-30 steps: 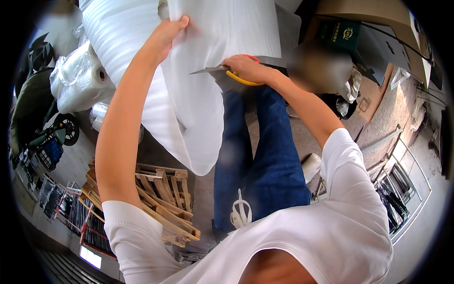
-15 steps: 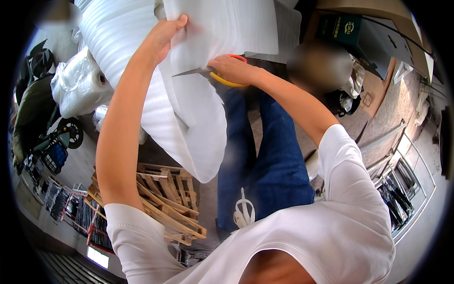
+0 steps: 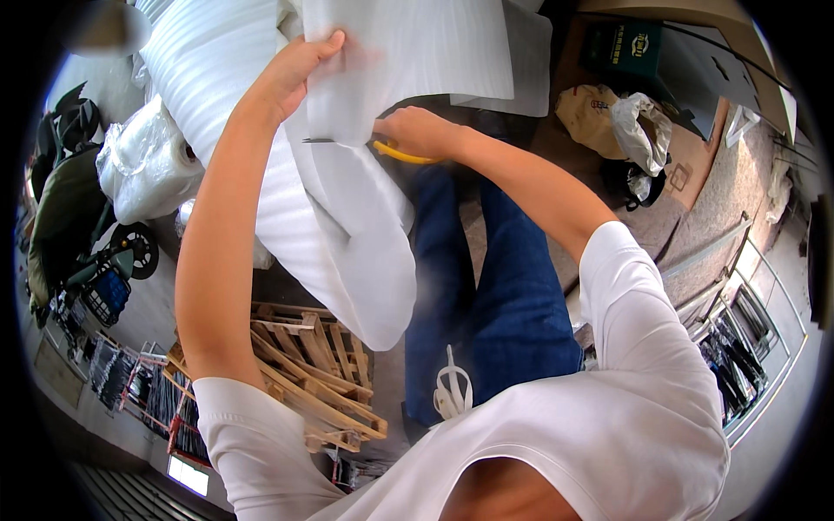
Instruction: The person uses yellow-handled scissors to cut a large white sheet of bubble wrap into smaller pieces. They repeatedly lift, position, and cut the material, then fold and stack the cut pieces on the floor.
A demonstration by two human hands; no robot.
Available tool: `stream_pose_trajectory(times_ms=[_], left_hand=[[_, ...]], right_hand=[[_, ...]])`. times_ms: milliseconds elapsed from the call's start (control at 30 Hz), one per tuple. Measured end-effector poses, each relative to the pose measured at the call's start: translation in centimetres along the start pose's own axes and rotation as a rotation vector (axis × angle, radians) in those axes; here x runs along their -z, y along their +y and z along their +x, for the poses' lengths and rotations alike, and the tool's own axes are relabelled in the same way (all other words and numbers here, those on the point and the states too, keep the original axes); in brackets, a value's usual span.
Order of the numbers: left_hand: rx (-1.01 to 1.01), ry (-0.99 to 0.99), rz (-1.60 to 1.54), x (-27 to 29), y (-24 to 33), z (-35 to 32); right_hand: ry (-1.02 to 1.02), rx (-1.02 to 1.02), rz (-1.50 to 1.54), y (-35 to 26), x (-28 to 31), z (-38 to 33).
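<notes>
A large sheet of white foam wrap (image 3: 408, 52) hangs in front of me, its surface thin enough to let some colour through. My left hand (image 3: 300, 74) pinches the sheet near its upper left part, thumb on the near face and fingers behind it. My right hand (image 3: 419, 135) is closed around a pair of scissors (image 3: 401, 154) with a yellow handle. Their narrow blades point left and lie across the foam just below my left hand, partly hidden by the sheet. Under the blades a loose flap of foam (image 3: 373, 269) droops to a rounded tip.
Wooden pallets (image 3: 321, 373) lie at lower left. Plastic-wrapped rolls (image 3: 143, 165) and a scooter-like vehicle (image 3: 104, 269) stand at left. On the right are a tan bag (image 3: 591, 120), a dark green box (image 3: 621, 48) and a metal rack (image 3: 764, 339).
My right hand and the scissors have shifted left, deeper across the foam. The hanging flap sits slightly lower. My left hand keeps its grip in nearly the same place.
</notes>
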State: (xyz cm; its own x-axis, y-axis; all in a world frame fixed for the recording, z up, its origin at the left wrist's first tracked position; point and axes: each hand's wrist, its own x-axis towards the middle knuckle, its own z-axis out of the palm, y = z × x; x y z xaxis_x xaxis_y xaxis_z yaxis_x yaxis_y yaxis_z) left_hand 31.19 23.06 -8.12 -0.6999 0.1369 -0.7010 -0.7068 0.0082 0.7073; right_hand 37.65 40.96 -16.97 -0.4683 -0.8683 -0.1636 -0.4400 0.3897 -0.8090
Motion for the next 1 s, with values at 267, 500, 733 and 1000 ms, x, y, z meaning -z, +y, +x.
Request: stream_pose_trajectory(times_ms=[267,500,733,1000], left_hand=[[-0.205,-0.022,0.02,-0.4,7.3,0.3],[-0.375,0.174,0.609,0.7,16.9,-2.2],[-0.532,0.519,1.057,-4.5,31.9,-7.7],[-0.934,0.721,1.019,-18.4,43.5,-17.3]], right_hand=[[-0.076,-0.141,0.175,0.8,-0.2,-7.3],[0.161,-0.828,1.274,0.5,-0.7,-19.5],[0.388,-0.485,2.067,-0.1,4.0,-16.8],[0.606,-0.117,2.613,-6.7,21.5,-9.4]])
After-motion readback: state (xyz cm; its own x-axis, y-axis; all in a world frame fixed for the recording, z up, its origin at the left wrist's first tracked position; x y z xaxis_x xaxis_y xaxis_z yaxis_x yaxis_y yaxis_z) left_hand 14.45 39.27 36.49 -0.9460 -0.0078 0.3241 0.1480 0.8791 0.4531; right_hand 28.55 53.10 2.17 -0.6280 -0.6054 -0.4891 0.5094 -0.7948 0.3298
